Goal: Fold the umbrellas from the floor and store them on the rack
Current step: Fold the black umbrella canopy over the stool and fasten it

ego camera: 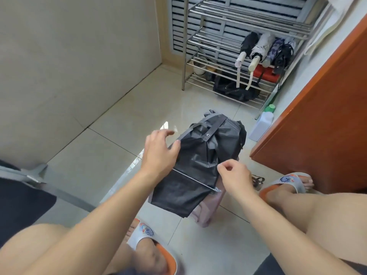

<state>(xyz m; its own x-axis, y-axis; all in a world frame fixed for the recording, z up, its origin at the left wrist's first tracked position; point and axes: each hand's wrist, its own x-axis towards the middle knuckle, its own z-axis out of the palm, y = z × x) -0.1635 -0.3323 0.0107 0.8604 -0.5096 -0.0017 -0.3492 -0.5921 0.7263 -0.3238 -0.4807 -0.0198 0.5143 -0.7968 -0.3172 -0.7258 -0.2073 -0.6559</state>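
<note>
Bare knees framed both hands over a crumpled black umbrella (200, 161) on glossy floor tiles (119, 139). Her left hand (158, 153) pressed its matte nylon with fingers spread and relaxed; the right hand (234, 175) pinched a thin metal rib. Four rolled umbrellas (266, 48) lay on the steel-bar rack (208, 46) beyond.
</note>
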